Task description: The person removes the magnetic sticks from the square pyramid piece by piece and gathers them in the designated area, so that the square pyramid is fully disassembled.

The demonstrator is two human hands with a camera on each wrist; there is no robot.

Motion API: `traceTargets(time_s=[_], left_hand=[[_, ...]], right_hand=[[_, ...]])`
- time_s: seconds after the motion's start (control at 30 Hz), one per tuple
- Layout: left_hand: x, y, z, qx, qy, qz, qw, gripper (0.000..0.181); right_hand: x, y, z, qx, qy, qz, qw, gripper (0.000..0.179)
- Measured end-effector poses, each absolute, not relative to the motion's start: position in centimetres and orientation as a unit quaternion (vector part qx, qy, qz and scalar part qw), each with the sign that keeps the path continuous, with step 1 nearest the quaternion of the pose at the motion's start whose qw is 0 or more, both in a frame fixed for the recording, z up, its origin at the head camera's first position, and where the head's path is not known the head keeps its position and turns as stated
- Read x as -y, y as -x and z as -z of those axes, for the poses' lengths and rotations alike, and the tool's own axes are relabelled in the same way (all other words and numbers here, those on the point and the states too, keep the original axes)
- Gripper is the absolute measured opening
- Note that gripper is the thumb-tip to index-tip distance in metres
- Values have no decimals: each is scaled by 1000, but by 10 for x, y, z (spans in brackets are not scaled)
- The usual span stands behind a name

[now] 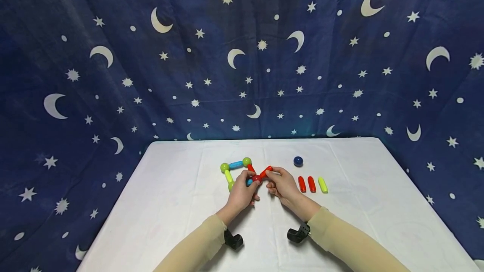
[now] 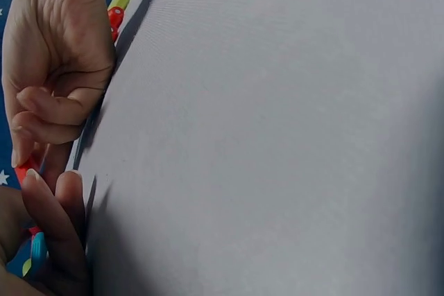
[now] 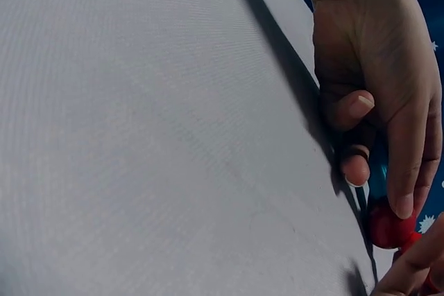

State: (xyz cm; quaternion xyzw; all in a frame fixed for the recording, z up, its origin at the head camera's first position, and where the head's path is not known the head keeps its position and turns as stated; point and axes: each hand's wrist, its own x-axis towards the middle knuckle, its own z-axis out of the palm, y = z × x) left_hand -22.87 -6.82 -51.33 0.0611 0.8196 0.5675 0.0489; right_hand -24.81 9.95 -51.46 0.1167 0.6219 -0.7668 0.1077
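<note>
My left hand (image 1: 242,191) grips the red ball (image 1: 257,178) at one corner of a joined frame of rods and balls. That frame also has green balls (image 1: 224,167), a blue rod (image 1: 236,165) and a yellow-green rod (image 1: 228,176); part of it is hidden under the left hand. Between thumb and fingers, my right hand (image 1: 283,184) pinches a red rod (image 1: 266,171), whose lower end meets the red ball. In the right wrist view, the left fingers lie on the red ball (image 3: 390,225), and the right fingers come in at the lower right corner.
Two loose red rods (image 1: 311,184) and a loose yellow-green rod (image 1: 323,185) lie right of the right hand. Behind them sits a dark blue ball (image 1: 298,161). A white cloth covers the table (image 1: 355,221); a dark blue starry curtain (image 1: 211,74) hangs behind it.
</note>
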Motion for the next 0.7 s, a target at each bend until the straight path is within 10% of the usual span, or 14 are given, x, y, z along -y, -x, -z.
traceTargets(time_s=[0.7], left_hand=[[79, 231, 515, -830, -79, -546, 80, 28]], right_hand=[[-184, 245, 477, -722, -60, 682, 95, 51]])
